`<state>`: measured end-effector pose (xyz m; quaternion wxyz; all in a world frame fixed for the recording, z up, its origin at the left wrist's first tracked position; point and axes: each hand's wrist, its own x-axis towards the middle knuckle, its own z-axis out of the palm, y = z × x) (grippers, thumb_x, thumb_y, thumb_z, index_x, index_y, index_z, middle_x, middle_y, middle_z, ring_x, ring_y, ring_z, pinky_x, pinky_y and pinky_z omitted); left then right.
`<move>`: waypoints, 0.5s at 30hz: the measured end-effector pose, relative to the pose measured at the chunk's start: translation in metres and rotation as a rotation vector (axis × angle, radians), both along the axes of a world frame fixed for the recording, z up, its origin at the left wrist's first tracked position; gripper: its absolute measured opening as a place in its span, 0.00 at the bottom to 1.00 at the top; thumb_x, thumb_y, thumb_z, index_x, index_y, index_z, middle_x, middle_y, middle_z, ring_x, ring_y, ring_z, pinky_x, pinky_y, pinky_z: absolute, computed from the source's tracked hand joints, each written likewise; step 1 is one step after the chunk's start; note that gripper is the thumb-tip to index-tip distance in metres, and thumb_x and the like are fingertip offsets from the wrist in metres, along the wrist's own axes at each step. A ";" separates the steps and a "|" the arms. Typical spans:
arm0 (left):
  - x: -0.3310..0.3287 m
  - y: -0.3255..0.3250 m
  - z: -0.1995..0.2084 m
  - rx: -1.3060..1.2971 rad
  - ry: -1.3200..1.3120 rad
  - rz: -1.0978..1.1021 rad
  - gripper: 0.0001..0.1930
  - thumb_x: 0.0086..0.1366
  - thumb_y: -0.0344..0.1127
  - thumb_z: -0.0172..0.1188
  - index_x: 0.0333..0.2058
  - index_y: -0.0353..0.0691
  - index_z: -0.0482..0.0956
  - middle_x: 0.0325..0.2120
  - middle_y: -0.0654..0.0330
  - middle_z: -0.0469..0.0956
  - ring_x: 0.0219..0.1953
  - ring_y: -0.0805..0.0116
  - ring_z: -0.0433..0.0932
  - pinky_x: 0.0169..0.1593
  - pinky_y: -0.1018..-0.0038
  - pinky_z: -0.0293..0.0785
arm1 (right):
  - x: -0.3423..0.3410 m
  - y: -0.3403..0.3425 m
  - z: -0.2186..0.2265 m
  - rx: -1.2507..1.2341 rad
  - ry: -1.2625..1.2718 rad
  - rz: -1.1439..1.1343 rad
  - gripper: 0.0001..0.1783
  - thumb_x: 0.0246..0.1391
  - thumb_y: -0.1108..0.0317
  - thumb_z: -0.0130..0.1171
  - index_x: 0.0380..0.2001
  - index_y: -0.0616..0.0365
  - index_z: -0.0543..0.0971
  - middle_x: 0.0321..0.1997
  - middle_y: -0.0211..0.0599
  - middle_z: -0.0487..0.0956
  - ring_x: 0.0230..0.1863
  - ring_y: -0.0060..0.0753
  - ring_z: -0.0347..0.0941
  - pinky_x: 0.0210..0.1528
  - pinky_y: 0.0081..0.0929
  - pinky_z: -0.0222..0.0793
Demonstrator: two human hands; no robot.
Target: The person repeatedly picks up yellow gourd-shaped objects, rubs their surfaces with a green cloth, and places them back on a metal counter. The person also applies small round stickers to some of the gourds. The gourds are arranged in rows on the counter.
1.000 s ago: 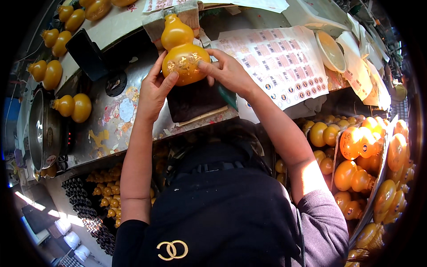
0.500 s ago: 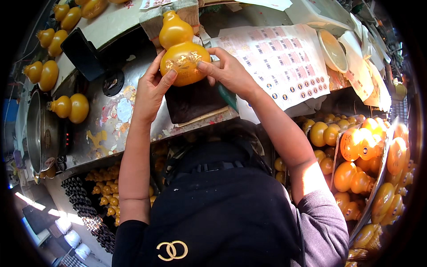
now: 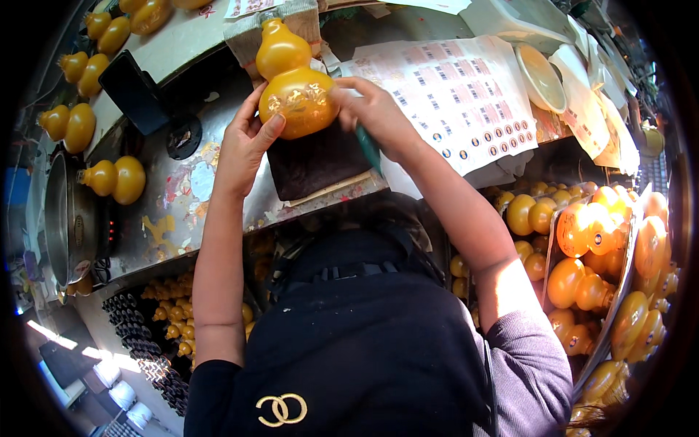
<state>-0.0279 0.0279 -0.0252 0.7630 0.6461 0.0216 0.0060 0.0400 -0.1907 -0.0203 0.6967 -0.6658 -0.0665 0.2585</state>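
Note:
A glossy amber gourd-shaped bottle (image 3: pixel 298 102) with gold decoration on its lower bulb leans with its neck away from me against a grey padded block (image 3: pixel 244 33). My left hand (image 3: pixel 247 142) grips the lower bulb from the left, its thumb on the front. On the other side, my right hand (image 3: pixel 378 120) is at the bulb's right edge; its fingers are smeared by motion, and whether they touch the bottle is unclear. Below the bottle lies a dark brown pad (image 3: pixel 309 171). A green piece (image 3: pixel 368 149) shows beside my right hand; its kind is unclear.
Printed sticker sheets (image 3: pixel 459 95) cover the bench at right, beside a pale bowl (image 3: pixel 540 79). A dark phone-like device (image 3: pixel 135 91) stands at left, near a metal pan (image 3: pixel 62 218). More gourd bottles (image 3: pixel 571 284) fill crates at lower right and line the left side.
My right thumb has come off the front of the bulb, and the right fingers have moved and blurred. The left hand keeps its grip. The whole view has shifted slightly.

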 end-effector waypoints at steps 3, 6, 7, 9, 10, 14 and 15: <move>0.000 -0.001 0.005 -0.022 0.024 -0.008 0.41 0.58 0.43 0.67 0.64 0.34 0.56 0.55 0.55 0.69 0.58 0.68 0.68 0.62 0.72 0.61 | -0.002 -0.021 -0.014 0.296 0.261 -0.192 0.25 0.62 0.47 0.48 0.47 0.60 0.73 0.26 0.28 0.76 0.29 0.23 0.72 0.34 0.22 0.68; -0.003 -0.005 0.007 0.013 0.015 -0.016 0.41 0.59 0.44 0.66 0.65 0.34 0.54 0.57 0.54 0.67 0.58 0.67 0.67 0.63 0.72 0.60 | -0.020 -0.017 0.002 0.534 0.381 -0.376 0.18 0.62 0.55 0.49 0.43 0.59 0.73 0.33 0.31 0.77 0.34 0.27 0.74 0.38 0.27 0.71; -0.003 -0.006 0.008 0.037 0.007 -0.020 0.41 0.59 0.44 0.65 0.65 0.34 0.54 0.57 0.54 0.66 0.59 0.67 0.66 0.63 0.72 0.59 | -0.030 -0.014 0.007 0.560 0.314 -0.387 0.18 0.61 0.56 0.50 0.43 0.60 0.73 0.34 0.32 0.77 0.34 0.26 0.73 0.39 0.27 0.71; 0.003 -0.005 0.013 0.002 -0.019 0.008 0.41 0.60 0.44 0.65 0.65 0.34 0.53 0.59 0.52 0.63 0.60 0.66 0.65 0.63 0.71 0.58 | -0.048 -0.009 0.008 0.365 0.036 -0.369 0.13 0.57 0.64 0.55 0.42 0.60 0.72 0.36 0.30 0.76 0.35 0.21 0.72 0.39 0.22 0.70; 0.006 -0.004 0.014 -0.015 -0.029 0.024 0.41 0.60 0.44 0.64 0.65 0.34 0.53 0.60 0.52 0.62 0.61 0.66 0.64 0.63 0.71 0.58 | -0.056 -0.007 0.014 0.162 -0.161 -0.323 0.13 0.53 0.70 0.60 0.42 0.59 0.72 0.35 0.29 0.75 0.35 0.17 0.70 0.37 0.18 0.68; 0.007 -0.018 0.012 0.203 -0.128 0.029 0.44 0.62 0.54 0.61 0.66 0.36 0.50 0.61 0.51 0.60 0.63 0.62 0.61 0.64 0.69 0.57 | -0.068 0.012 0.016 -0.058 -0.645 -0.249 0.14 0.49 0.72 0.64 0.38 0.59 0.71 0.29 0.34 0.75 0.30 0.18 0.69 0.34 0.20 0.67; 0.008 -0.016 0.007 0.263 -0.143 0.018 0.45 0.62 0.57 0.58 0.67 0.37 0.47 0.61 0.51 0.60 0.63 0.61 0.61 0.64 0.69 0.56 | -0.067 0.015 0.014 -0.060 -0.634 -0.239 0.14 0.49 0.72 0.64 0.37 0.60 0.71 0.29 0.34 0.75 0.29 0.19 0.70 0.33 0.20 0.67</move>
